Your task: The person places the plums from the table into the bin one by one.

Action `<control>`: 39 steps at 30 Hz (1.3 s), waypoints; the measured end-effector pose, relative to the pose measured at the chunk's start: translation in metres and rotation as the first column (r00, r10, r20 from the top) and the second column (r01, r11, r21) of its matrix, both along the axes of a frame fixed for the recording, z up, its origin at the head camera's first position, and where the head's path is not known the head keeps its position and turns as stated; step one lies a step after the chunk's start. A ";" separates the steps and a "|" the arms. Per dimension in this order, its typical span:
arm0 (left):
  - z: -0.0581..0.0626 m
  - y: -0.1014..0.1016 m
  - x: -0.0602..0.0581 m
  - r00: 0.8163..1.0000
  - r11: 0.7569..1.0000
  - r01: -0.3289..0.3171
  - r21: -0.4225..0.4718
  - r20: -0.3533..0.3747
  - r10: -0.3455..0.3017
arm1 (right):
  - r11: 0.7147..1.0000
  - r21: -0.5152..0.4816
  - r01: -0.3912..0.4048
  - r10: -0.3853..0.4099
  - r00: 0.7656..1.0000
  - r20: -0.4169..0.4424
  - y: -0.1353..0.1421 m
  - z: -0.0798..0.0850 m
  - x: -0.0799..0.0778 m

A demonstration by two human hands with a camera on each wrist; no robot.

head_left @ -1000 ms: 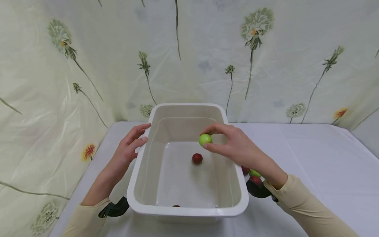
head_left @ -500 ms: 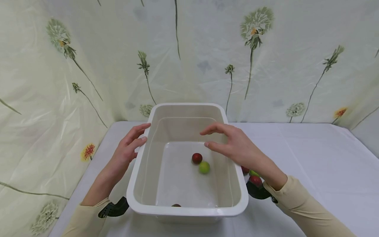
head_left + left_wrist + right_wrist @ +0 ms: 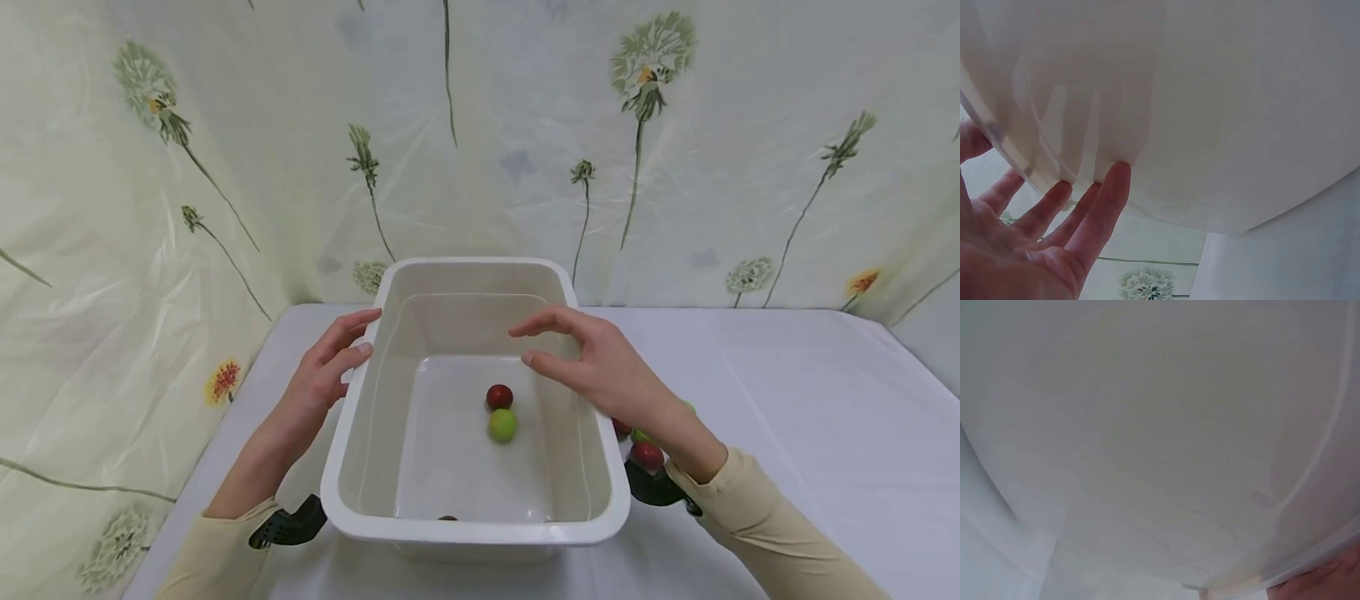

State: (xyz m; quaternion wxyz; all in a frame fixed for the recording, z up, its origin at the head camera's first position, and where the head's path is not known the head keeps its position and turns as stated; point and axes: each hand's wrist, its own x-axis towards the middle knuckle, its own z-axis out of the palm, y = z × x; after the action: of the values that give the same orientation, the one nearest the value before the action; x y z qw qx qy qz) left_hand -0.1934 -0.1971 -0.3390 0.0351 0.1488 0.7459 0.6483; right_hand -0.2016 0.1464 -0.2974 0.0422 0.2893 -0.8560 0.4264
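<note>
while right fingers (image 3: 549, 320) hover, left fingers (image 3: 348, 328) touch the tub (image 3: 472, 532) (white).

I see the pale tub (image 3: 1160, 431) across most of the frame, the right hand (image 3: 1325, 582) at lower right.

Beyond the right hand (image 3: 592, 358): pale wall sheeting (image 3: 495, 200) printed with dandelions (image 3: 654, 62). Left of the left hand (image 3: 318, 371): matching side sheeting (image 3: 97, 333), wrinkled, showing glossy reflections. White-draped tabletop (image 3: 787, 392) extends right of the right hand.

No text, label, brand, number or sign can be read in any view.
</note>
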 end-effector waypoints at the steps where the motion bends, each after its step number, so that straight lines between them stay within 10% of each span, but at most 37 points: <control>1: 0.000 0.000 0.000 1.000 1.000 0.002 0.001 -0.001 -0.002 | 1.000 -0.004 0.003 -0.003 1.000 0.002 0.000 0.000 0.000; 28: -0.001 -0.002 0.002 1.000 1.000 0.010 0.011 -0.014 -0.010 | 0.954 -0.100 0.282 -0.294 0.945 -0.143 0.050 -0.005 0.025; 39: -0.002 -0.001 0.002 1.000 1.000 0.014 0.014 -0.023 -0.014 | 0.908 0.025 0.417 -0.412 0.904 -0.112 0.088 -0.028 0.042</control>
State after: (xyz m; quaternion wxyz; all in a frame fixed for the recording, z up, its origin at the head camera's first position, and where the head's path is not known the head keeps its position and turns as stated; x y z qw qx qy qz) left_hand -0.1914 -0.1979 -0.3414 0.0300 0.1617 0.7404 0.6517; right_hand -0.1597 0.2345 -0.3254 0.1695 0.1234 -0.9046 0.3712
